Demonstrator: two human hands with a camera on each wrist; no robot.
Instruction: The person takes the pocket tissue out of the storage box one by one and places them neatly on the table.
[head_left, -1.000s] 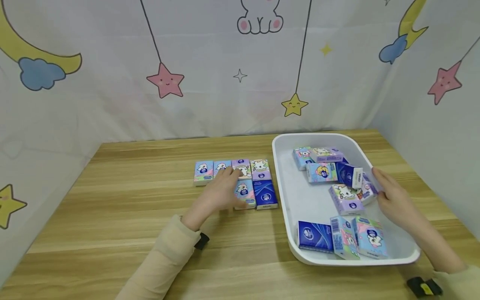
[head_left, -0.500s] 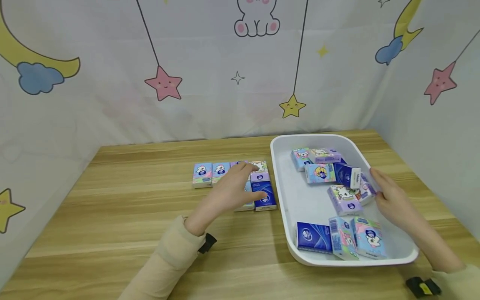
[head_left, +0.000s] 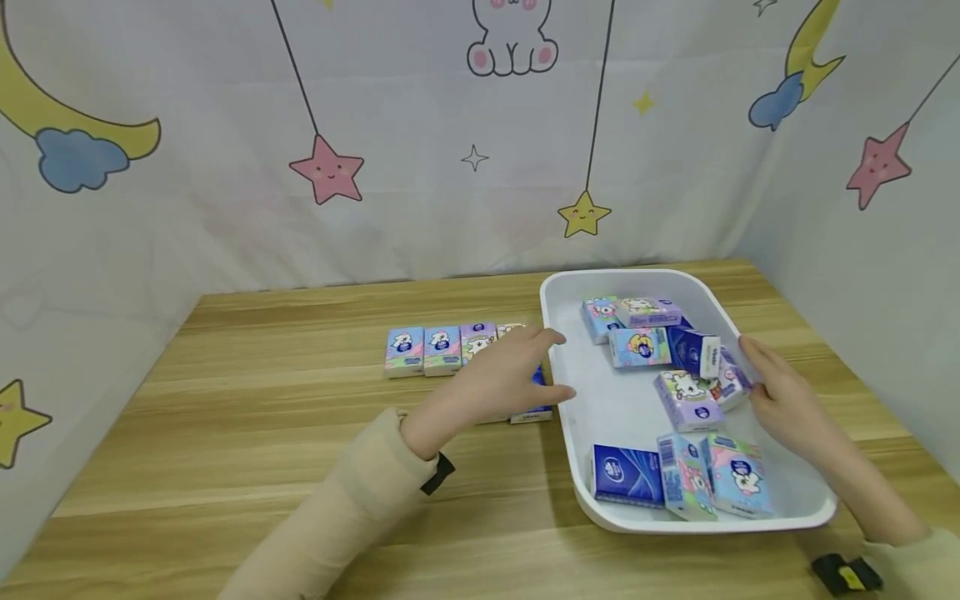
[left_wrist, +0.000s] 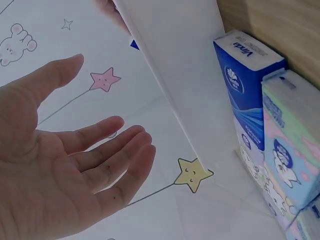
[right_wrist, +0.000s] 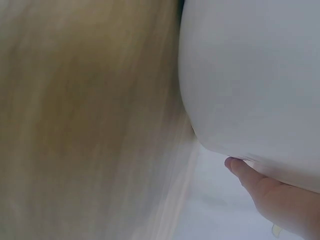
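Observation:
My left hand point(head_left: 504, 377) hovers with spread fingers by the left rim of a white plastic tray point(head_left: 615, 408), holding nothing; the left wrist view shows its bare palm point(left_wrist: 50, 175). Under and behind it, small tissue packs lie side by side on the table: light blue ones point(head_left: 405, 352), a purple one point(head_left: 477, 337) and a dark blue Vinda pack point(left_wrist: 245, 85). The hand hides part of this group. My right hand point(head_left: 795, 408) grips the tray's right rim. A finger point(right_wrist: 265, 190) lies against the tray's outer side in the right wrist view.
Inside the tray lie several loose tissue packs, some overlapping at the back point(head_left: 651, 312), others near the front, including a dark blue one point(head_left: 628, 475). A printed white curtain point(head_left: 420, 225) hangs behind the wooden table point(head_left: 225, 433).
My left hand has moved right from above the tissue packs to the tray's left rim, with its fingers spread. The right hand stays at the tray's rim. The packs look unmoved.

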